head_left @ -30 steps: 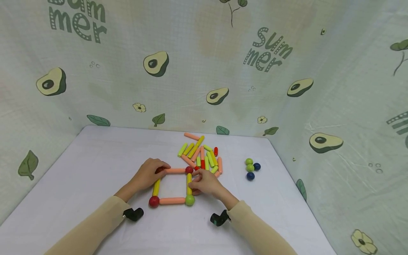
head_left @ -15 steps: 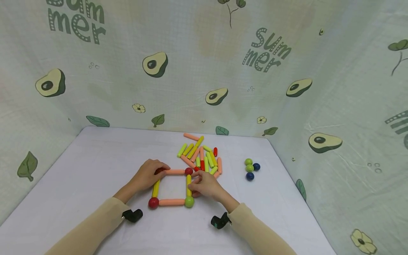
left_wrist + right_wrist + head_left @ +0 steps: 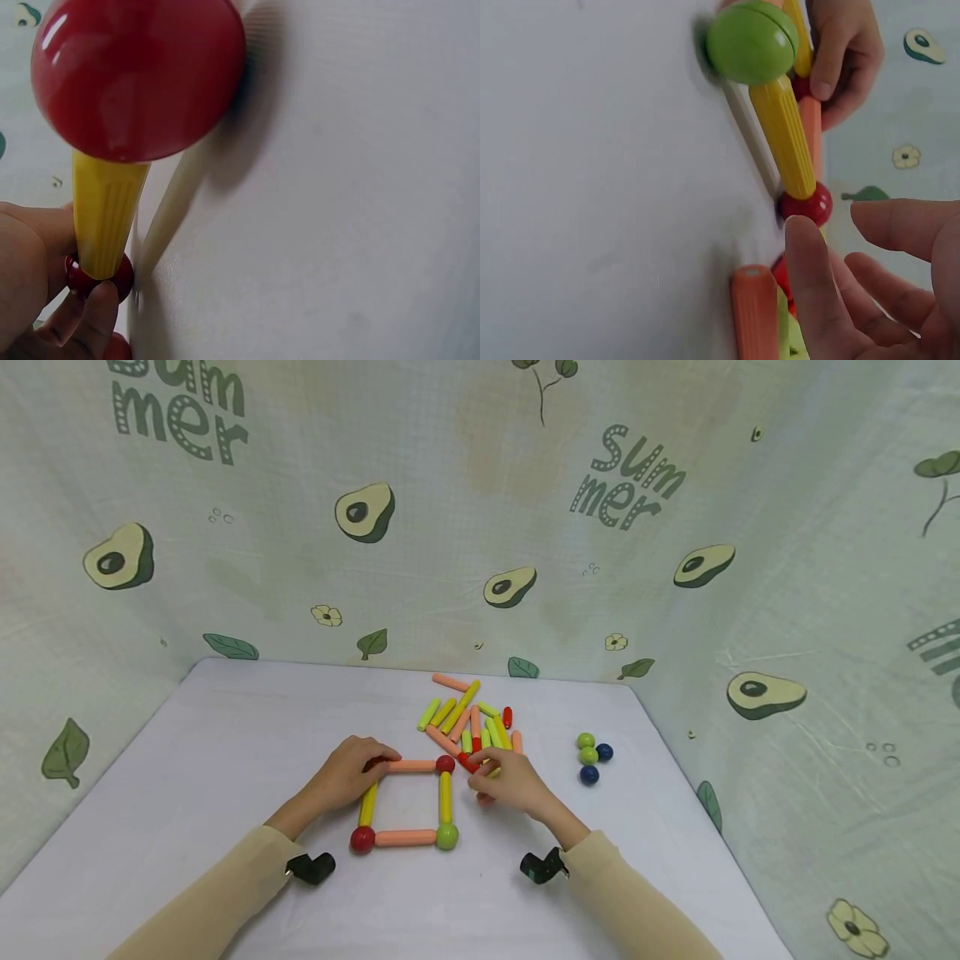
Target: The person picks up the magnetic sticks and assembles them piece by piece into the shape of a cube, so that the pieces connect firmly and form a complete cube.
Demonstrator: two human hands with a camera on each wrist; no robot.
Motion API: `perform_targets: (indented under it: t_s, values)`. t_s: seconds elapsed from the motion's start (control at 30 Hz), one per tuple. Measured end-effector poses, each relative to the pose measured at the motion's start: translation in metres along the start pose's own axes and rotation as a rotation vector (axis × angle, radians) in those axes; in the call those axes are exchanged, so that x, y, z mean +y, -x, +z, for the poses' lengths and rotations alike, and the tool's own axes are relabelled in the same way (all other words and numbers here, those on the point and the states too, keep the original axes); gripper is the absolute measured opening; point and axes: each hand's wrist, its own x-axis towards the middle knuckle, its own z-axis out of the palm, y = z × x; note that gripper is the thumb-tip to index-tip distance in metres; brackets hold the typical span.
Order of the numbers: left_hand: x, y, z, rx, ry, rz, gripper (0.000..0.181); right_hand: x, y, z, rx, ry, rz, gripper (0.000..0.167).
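A square of sticks and balls lies on the table: yellow sticks (image 3: 446,797) at the sides, salmon sticks (image 3: 406,837) front and back. A green ball (image 3: 447,836) forms its near right corner; red balls (image 3: 363,839) stand at the other corners. My left hand (image 3: 348,772) pinches the far left red ball (image 3: 124,280), mostly hidden by the fingers in the head view. To the right of the square, my right hand (image 3: 517,783) holds nothing, its thumb and fingers apart. A loose salmon stick (image 3: 754,311) lies close to it in the right wrist view.
Behind the right hand is a pile of loose yellow (image 3: 454,720), salmon, lime and red sticks. Further right, two green balls (image 3: 588,756) and two dark blue balls (image 3: 589,775) sit together. Printed cloth (image 3: 420,568) walls the table's back and sides.
My right hand has let go of the right-hand yellow stick and moved right, toward the near side of the stick pile. The left hand has stayed at its corner.
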Motion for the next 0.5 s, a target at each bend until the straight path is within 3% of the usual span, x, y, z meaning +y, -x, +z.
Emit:
perform_targets:
  t_s: [0.27, 0.5]
  values:
    - [0.000, 0.000, 0.000, -0.006, 0.001, -0.009, 0.020, 0.017, 0.001, -0.029, 0.210, 0.193, -0.047, 0.032]
    - [-0.001, 0.000, 0.000, -0.003, 0.003, 0.007, 0.020, 0.031, -0.004, -0.046, 0.317, 0.283, -0.033, 0.031]
